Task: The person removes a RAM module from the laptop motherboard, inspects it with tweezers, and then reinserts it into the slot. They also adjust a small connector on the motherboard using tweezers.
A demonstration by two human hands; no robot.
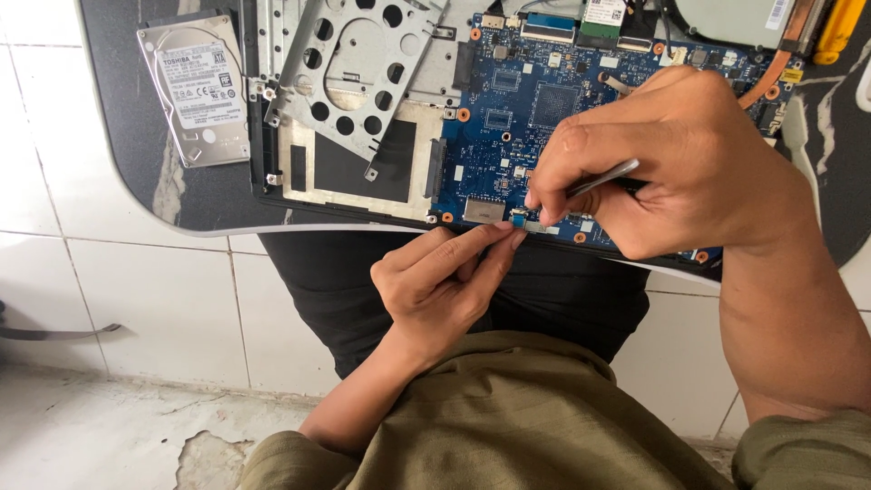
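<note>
Blue circuit board (535, 100) partly hidden by right hand (671, 163), tweezers (603, 177) tip obscured

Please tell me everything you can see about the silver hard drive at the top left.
The hard drive is a flat, rectangular, silver metal unit with a white printed label on its upper face. It lies label-up, slightly rotated, on the dark work surface, left of the opened laptop chassis. Neither hand touches it.

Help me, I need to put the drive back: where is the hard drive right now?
In the head view, the silver hard drive lies at upper left, just left of the perforated metal bracket.
</note>
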